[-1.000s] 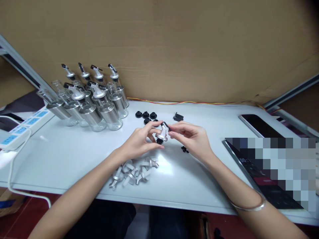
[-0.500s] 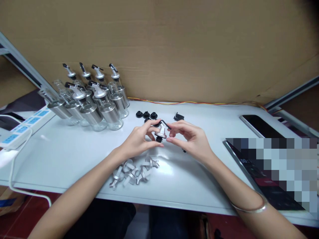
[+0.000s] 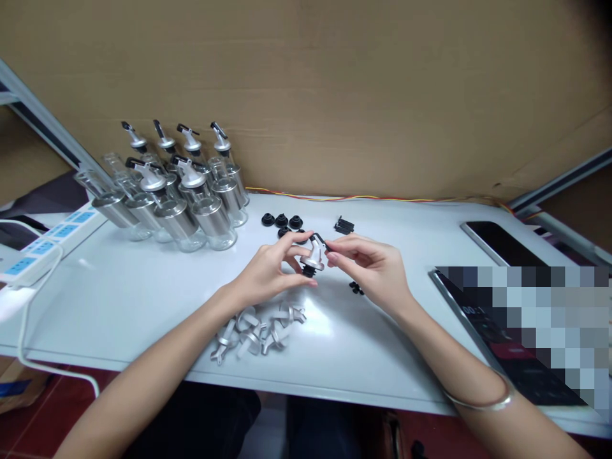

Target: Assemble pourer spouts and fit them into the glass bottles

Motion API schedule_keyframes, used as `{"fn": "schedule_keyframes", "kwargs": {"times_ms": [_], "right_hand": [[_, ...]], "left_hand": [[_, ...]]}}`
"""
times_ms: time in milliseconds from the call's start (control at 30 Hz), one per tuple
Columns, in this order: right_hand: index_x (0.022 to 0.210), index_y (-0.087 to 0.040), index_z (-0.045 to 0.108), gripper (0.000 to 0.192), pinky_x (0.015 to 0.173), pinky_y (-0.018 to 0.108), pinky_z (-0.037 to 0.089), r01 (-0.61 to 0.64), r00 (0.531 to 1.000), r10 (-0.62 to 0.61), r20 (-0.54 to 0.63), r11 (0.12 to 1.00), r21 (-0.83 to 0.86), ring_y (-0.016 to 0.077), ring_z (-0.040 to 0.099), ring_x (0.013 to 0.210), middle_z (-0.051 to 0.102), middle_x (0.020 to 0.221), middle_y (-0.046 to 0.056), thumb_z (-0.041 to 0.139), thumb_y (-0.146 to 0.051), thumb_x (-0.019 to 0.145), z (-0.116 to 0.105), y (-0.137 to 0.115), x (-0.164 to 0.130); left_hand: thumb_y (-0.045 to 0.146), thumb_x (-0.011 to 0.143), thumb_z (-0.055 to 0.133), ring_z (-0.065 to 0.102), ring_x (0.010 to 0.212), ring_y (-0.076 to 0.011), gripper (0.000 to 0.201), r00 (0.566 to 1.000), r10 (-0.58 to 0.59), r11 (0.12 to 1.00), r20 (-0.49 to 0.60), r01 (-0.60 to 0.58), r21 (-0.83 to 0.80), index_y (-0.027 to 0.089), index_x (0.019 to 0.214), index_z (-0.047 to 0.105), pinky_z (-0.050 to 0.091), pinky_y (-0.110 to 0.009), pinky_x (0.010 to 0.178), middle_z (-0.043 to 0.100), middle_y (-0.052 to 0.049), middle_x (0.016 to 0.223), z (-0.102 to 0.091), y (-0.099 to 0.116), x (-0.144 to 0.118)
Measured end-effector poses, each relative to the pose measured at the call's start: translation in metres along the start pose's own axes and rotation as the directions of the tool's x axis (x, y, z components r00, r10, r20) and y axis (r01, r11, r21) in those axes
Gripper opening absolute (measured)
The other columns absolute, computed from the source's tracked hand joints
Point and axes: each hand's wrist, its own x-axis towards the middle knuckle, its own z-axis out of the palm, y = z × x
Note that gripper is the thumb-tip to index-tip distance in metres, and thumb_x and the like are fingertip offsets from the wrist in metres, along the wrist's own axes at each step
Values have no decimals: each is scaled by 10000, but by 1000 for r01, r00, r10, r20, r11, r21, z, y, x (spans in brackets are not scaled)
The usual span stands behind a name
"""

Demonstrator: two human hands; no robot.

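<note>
My left hand holds a silver pourer spout with a black stopper beneath it, a little above the white table. My right hand pinches the small black flap at the spout's top with thumb and forefinger. Just below my left hand lies a heap of several bare silver spouts. Black rubber stoppers sit behind my hands, and a small black part lies by my right palm.
Several glass bottles with steel collars and fitted pourers stand at the back left. A power strip lies at the left edge. A phone and a tablet lie at the right. More black flaps and a cardboard wall are behind.
My right fingers shifted on the spout's black flap, and the spout tilted slightly in my left hand. Both hands stayed in place above the table.
</note>
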Motion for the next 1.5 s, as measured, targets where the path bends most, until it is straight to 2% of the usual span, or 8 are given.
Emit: {"fn": "schedule_keyframes", "kwargs": {"times_ms": [133,233,600,1167,1267,1333,1400,1500], "right_hand": [[947,-219,735,215,665,346,548,40,998,-39,49,999,-2,172,630,701,682,823,47,794,-291,753,0,4,-1],[1006,-220,711,307,678,345,540,65,995,-63,71,998,-17,163,616,685,656,790,25,822,-259,722,0,8,-3],[937,-196,685,210,634,348,540,102,994,-98,52,992,-76,158,611,624,652,736,21,749,-189,737,3,6,-6],[946,-208,668,237,621,339,537,114,991,-112,76,993,-17,144,585,591,629,701,-2,724,-134,729,3,4,-6],[902,-205,671,159,592,334,532,140,987,-135,84,989,-51,147,588,583,644,705,13,711,-156,756,4,2,-7],[827,-202,667,56,551,318,517,177,981,-168,92,980,-95,147,582,567,649,690,23,681,-163,789,5,1,-8],[775,-201,663,53,525,304,508,218,974,-207,92,968,-128,144,580,559,657,683,27,661,-164,813,7,1,-9],[799,-202,681,39,558,313,532,219,974,-210,79,966,-136,166,626,621,692,736,46,667,-180,828,8,3,-10]], "left_hand": [[347,699,778,683,724,-154,665,1000,8,1000,-23,-8,-3,177,1265,473,563,-301,736,725,-62,992,-1,-2,1],[357,694,783,689,730,-161,673,999,19,1000,-31,-19,-11,156,1256,473,560,-298,729,725,-67,978,-1,-3,1],[356,702,775,706,798,-187,650,1000,-14,1000,-6,14,-23,158,1240,469,555,-244,619,733,-68,949,0,3,-1],[334,664,805,721,796,-202,632,1000,-20,999,-19,19,-50,163,1182,488,570,-253,625,738,-74,938,1,1,-2],[325,660,809,718,793,-200,629,999,-22,998,-32,20,-51,156,1177,493,566,-259,642,737,-74,928,1,2,-2],[306,670,803,712,778,-193,603,999,-18,1000,-29,17,-22,157,1169,501,560,-267,657,737,-62,889,0,1,-2],[284,690,788,706,777,-187,568,1000,0,999,-22,1,36,163,1168,507,556,-285,698,735,-46,853,-2,1,-1],[251,721,761,696,753,-165,550,998,55,992,-36,-51,113,182,1200,498,549,-307,762,732,-32,882,-4,0,0]]}}
